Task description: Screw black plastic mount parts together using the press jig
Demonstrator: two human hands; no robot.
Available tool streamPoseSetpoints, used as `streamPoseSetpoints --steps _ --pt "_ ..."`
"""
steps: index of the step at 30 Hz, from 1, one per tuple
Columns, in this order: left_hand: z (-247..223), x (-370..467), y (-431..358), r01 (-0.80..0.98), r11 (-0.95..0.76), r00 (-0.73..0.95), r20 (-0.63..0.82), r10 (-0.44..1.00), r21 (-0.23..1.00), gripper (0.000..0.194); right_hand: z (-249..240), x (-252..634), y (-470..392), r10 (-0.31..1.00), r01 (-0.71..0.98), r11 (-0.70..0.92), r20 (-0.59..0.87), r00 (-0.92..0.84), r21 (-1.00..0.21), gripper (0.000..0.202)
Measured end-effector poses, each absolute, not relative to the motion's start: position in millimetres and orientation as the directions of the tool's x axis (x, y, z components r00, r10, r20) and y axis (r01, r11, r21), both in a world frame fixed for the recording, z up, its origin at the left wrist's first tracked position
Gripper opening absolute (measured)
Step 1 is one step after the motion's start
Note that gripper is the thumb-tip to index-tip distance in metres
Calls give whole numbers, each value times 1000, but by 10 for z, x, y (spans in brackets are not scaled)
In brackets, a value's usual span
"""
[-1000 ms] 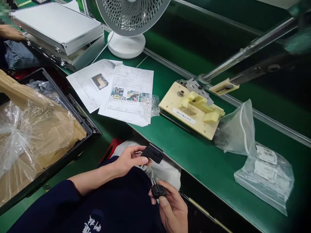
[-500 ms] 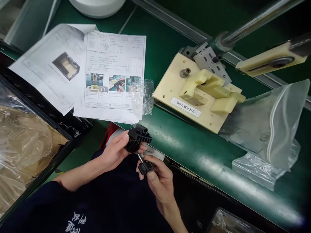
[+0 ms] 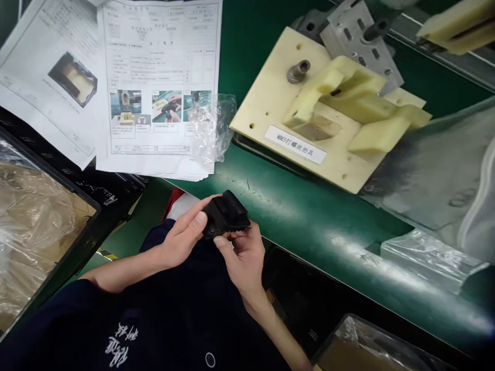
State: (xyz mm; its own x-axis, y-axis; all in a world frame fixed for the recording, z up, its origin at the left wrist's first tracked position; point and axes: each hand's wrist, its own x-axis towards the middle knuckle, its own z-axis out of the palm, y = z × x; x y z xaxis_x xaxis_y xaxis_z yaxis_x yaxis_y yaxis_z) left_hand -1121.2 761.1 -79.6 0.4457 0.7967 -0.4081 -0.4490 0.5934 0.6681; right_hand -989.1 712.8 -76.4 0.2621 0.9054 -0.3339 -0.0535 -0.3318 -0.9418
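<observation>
Above my lap, just off the bench edge, my left hand (image 3: 183, 237) grips a black ribbed plastic housing (image 3: 226, 214) from its left side, thumb on the near face. A rounded, tube-like section runs along its top. My right hand (image 3: 243, 257) is closed against the underside and right end of the housing, thumb at its lower edge. The black knob with a metal stem, seen in that hand a moment before, is hidden now behind the fingers and the housing.
A cream fixture block (image 3: 309, 118) with a white label sits on the green bench (image 3: 294, 216). Printed sheets (image 3: 158, 67) lie left, a clear plastic bag (image 3: 214, 129) on them. Zip bags (image 3: 436, 170) are at right. A box lined with plastic film (image 3: 34, 221) stands at lower left.
My right hand has moved up against the housing, and the knob and its stem have gone out of sight beneath it. The housing has turned in my left hand. The view has shifted closer.
</observation>
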Motion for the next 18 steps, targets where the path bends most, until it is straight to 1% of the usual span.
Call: streamPoseSetpoints --steps 3,6,8,10,12,14,16,18 --pt "-804 -11159 7538 -391 540 529 -298 794 745 46 -769 -9826 7031 896 -47 -328 -326 301 -944 41" --pt "-799 -11091 7468 -221 405 597 -206 775 887 63 -754 -9742 6915 896 -73 -317 -324 305 -946 37" --pt "-794 -11015 7430 -84 259 599 -159 785 962 67 -733 -9696 6841 885 -67 -299 -303 353 -952 31" --pt "-781 -10905 7408 2 32 556 -27 831 999 67 -711 -9661 6781 871 -14 -279 -259 417 -960 25" --pt "-752 -10774 7402 49 -233 476 182 860 971 67 -693 -9632 6744 855 -5 -263 -235 463 -965 24" --pt "-706 -10649 7402 108 -429 405 355 843 897 70 -676 -9605 6730 830 -116 -255 -279 483 -960 29" --pt "-660 -10563 7400 151 -517 377 434 818 843 72 -655 -9577 6733 808 -281 -254 -363 464 -926 36" --pt "-632 -10533 7396 140 -533 391 449 804 834 73 -629 -9554 6745 800 -381 -262 -420 427 -887 42"
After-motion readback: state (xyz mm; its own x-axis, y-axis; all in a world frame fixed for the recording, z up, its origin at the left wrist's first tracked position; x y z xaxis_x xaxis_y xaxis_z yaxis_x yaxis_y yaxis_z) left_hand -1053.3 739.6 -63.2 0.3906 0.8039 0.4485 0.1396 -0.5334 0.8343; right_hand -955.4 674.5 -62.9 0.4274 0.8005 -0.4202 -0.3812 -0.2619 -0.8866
